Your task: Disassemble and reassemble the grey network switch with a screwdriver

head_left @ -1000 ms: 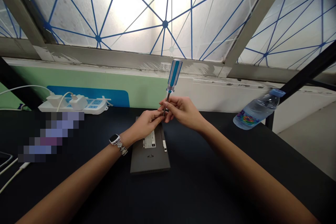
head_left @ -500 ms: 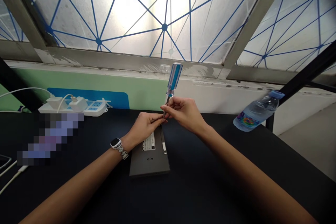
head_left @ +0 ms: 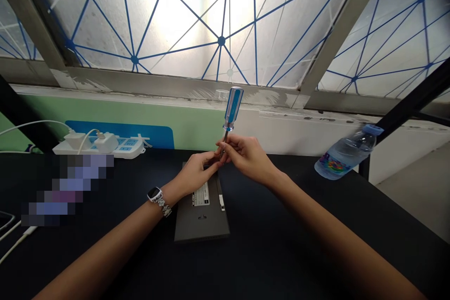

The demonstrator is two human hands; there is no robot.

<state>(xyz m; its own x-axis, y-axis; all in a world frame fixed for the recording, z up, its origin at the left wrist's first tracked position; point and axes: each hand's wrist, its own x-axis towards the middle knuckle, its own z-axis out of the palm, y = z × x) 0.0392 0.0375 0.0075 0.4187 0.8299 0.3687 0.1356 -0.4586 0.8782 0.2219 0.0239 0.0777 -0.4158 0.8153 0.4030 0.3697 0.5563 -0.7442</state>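
The right hand [head_left: 248, 157] has its grip closed, pinching a nearly upright screwdriver [head_left: 231, 116] below the handle, probably for fine control. The left hand [head_left: 195, 172] meets it there, fingertips close together, perhaps to steady it; what that grip holds, I cannot tell. Under the left hand, a grey box [head_left: 201, 228] lies flat on the black tabletop [head_left: 267, 253], labelled face up, likely for access.

Both forearms [head_left: 323, 220] are bare down to the hands [head_left: 193, 173], and from where I stand the left wrist shows a watch [head_left: 153, 194] with a dark, round-cornered face in a pale case, its silvery band [head_left: 164, 208] made of shiny, ornate links like a bracelet.
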